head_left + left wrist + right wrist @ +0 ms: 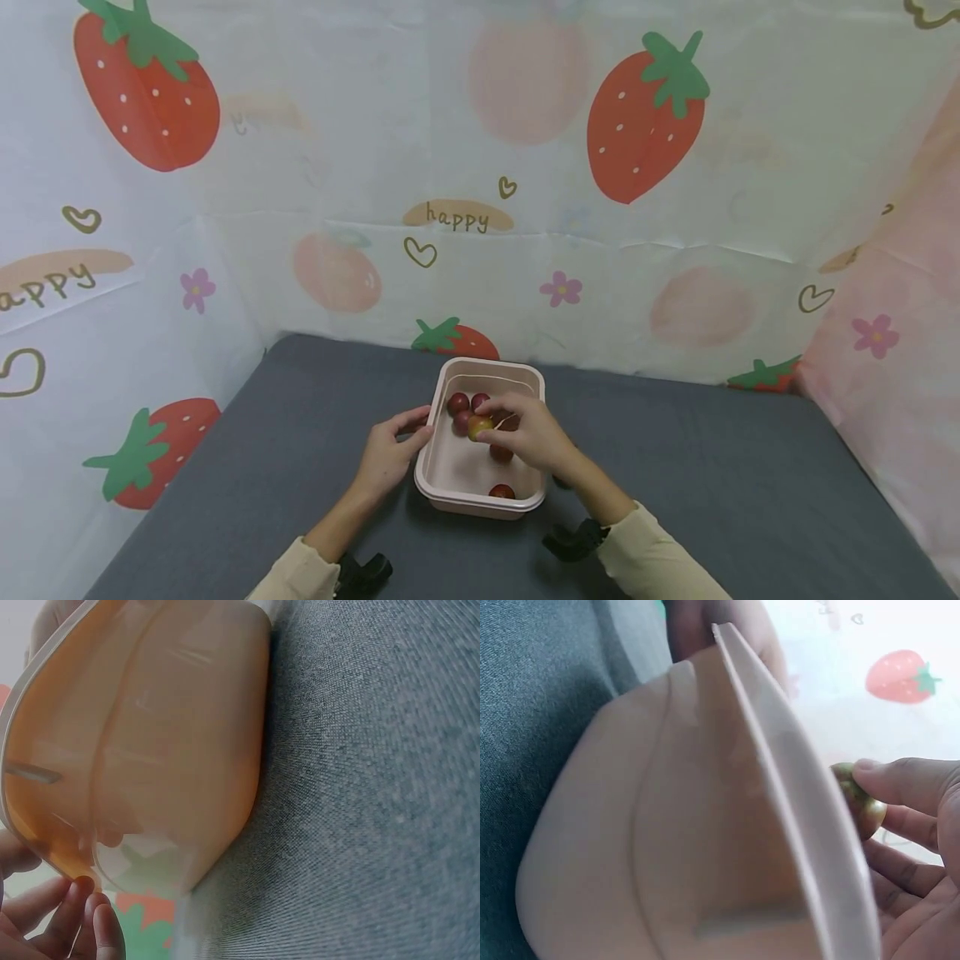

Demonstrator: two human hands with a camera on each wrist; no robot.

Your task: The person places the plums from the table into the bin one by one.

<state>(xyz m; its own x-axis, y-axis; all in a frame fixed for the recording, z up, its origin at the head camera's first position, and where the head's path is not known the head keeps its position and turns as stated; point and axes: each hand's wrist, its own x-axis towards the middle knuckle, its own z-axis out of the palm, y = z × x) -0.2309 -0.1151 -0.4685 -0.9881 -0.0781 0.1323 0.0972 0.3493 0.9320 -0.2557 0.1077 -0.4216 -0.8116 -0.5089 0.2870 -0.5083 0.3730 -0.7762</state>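
Note:
A pale pink plastic box [465,483] stands on the dark cloth. My left hand [386,454] holds its left side, with thumb and fingers at the rim; in the left wrist view its fingers [105,930] curl against the wall just under the edge. Over the inside of the box, my right hand [528,429] pinches a yellow-green and reddish plum [480,427] between thumb and fingers. The same plum [866,814] shows just beyond the rim in the right wrist view. Several dark red plums [458,404] lie in the box, partly hidden by the right hand.
One red plum [502,492] lies apart near the box's front wall. The grey cloth-covered table [697,492] stretches out on both sides. Behind it hangs a white curtain [480,283] printed with strawberries and hearts. Black straps [576,540] circle both wrists.

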